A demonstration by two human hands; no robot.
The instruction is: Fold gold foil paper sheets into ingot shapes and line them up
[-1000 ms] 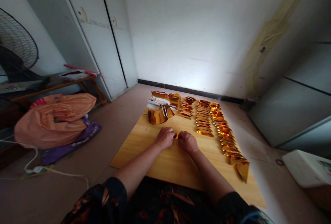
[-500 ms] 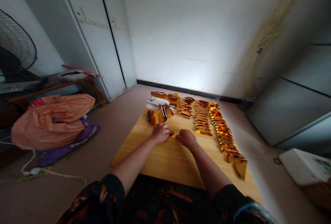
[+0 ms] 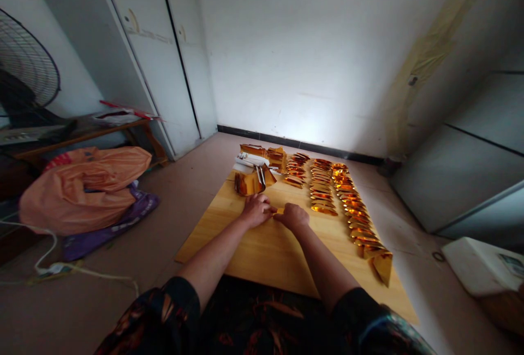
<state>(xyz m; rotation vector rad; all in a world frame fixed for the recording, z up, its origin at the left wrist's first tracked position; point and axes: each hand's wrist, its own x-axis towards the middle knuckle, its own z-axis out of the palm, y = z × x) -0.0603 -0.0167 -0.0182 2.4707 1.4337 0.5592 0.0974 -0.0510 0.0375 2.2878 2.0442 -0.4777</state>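
Note:
Between my hands, low over the wooden board, is a small folded piece of gold foil paper (image 3: 279, 211), mostly covered by the fingers. My left hand (image 3: 257, 210) is closed on its left end. Fingers of my right hand (image 3: 293, 216) are curled round the other end, thumb pointing inward. Just beyond the left hand stands a curved stack of gold foil sheets (image 3: 246, 184). To the right, folded gold foil pieces (image 3: 323, 185) lie in overlapping rows, and the longest row (image 3: 356, 218) runs down the board's right side.
The wooden board (image 3: 245, 256) lies in front of me. A white packet (image 3: 249, 162) and more gold foil (image 3: 277, 158) sit at its far edge. On the left are an orange bag (image 3: 85, 185), a cable (image 3: 102, 276) and a fan (image 3: 27, 65); a white box (image 3: 483, 265) stands right.
My right hand has shifted slightly left, bringing the hands closer together, and less of the foil paper shows between them. The view has moved slightly.

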